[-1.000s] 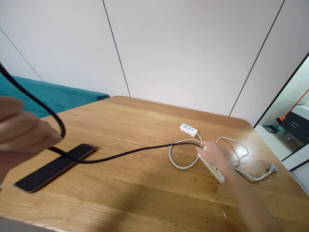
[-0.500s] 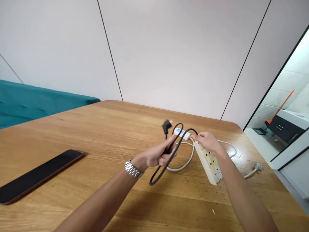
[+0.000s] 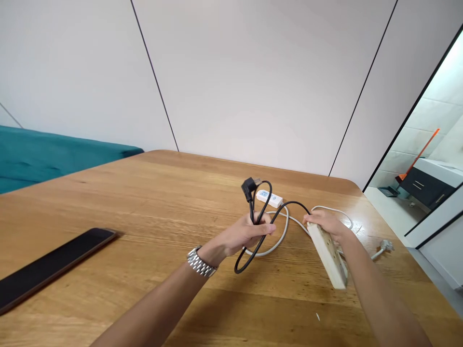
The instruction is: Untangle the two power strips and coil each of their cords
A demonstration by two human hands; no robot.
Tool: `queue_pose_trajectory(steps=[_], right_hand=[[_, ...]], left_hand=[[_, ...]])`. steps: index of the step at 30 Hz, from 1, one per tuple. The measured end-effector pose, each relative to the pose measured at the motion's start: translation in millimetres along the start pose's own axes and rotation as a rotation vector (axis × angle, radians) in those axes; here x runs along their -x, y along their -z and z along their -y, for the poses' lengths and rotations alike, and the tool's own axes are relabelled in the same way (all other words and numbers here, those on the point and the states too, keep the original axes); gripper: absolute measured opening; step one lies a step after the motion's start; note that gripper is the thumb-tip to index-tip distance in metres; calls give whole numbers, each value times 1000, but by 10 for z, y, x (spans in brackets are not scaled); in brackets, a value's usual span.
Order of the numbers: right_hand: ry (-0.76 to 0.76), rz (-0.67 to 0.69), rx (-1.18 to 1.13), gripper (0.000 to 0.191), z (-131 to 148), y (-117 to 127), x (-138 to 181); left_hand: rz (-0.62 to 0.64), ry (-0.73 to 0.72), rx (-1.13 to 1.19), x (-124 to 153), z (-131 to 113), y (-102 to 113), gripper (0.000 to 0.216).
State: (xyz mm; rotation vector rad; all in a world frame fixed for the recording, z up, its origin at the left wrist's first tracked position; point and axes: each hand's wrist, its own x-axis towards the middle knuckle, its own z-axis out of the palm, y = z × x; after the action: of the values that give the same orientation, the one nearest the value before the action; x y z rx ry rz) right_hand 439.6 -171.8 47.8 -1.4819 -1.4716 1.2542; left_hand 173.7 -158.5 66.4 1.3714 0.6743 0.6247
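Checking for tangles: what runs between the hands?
In the head view, the black cable arcs from the left hand to the right hand holding the beige power strip; a white cable lies on the table beneath.

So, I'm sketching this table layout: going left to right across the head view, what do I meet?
dark phone → wristwatch → left hand gripping the black cable → right hand on the beige power strip → grey plug

A dark phone (screen off) lies flat on the wooden table, at its left. A small white power strip sits toward the far edge, and a teal sofa stands beyond
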Motion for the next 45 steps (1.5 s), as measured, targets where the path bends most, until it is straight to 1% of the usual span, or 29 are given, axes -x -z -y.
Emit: queue_pose_trajectory(steps=[1, 2, 4, 6, 8, 10, 12, 14, 16, 18, 21, 22, 24, 26, 27, 30, 33, 36, 39, 41, 43, 44, 45], right_hand=[[29, 60, -118, 44, -33, 31, 59], [62, 84, -218, 45, -53, 57, 118], [106, 44, -373, 43, -52, 97, 218], [85, -63, -476, 39, -10, 139, 274], [18, -197, -551, 34, 37, 195, 283], [-68, -334, -599, 29, 57, 260, 249], [-148, -480, -622, 24, 44, 306, 175], [-190, -612, -630, 19, 17, 304, 61], [-142, -710, -601, 16, 5, 249, -90], [-50, -768, -550, 16, 29, 162, -261], [50, -825, -469, 17, 133, 30, -481], [85, -850, -398, 19, 181, -10, -523], [190, -898, -185, 25, 284, -92, -536], [318, -913, 13, 32, 381, -195, -457], [376, -902, 66, 34, 422, -256, -390], [507, -838, 152, 38, 490, -457, -154], [600, -754, 250, 40, 463, -625, 33], [701, -717, 393, 43, 366, -742, 130], [771, -664, 539, 42, 254, -874, 174], [769, -605, 617, 39, 200, -985, 191], [734, -548, 659, 38, 175, -1090, 202], [711, -521, 658, 38, 174, -1130, 204], [688, -493, 640, 38, 179, -1158, 204]], left_hand=[[-16, -11, -22, -3, -1, 35, 41], [-31, -24, -16, -11, 4, 74, 39], [-35, -41, 85, -38, 31, 160, 40], [1, -53, 239, -67, 69, 242, 44], [51, -84, 360, -76, 97, 301, 50], [83, -156, 425, -49, 105, 325, 57], [116, -244, 443, 9, 102, 311, 63], [172, -307, 406, 78, 108, 255, 68], [257, -322, 319, 133, 128, 154, 70], [367, -283, 192, 155, 154, 17, 71], [537, -206, -6, 117, 183, -213, 73], [576, -184, -42, 87, 195, -280, 72], [603, -122, -32, 9, 239, -382, 72], [586, -54, 85, -78, 328, -432, 71], [574, -37, 168, -117, 388, -441, 70], [554, -60, 432, -192, 600, -432, 69], [501, -88, 628, -200, 776, -406, 70], [423, -30, 735, -204, 855, -368, 67], [276, 119, 739, -252, 873, -336, 59], [111, 195, 669, -293, 895, -334, 57], [-37, 212, 574, -318, 940, -342, 60], [-84, 207, 529, -320, 967, -346, 63], [-105, 204, 490, -317, 993, -348, 65]])
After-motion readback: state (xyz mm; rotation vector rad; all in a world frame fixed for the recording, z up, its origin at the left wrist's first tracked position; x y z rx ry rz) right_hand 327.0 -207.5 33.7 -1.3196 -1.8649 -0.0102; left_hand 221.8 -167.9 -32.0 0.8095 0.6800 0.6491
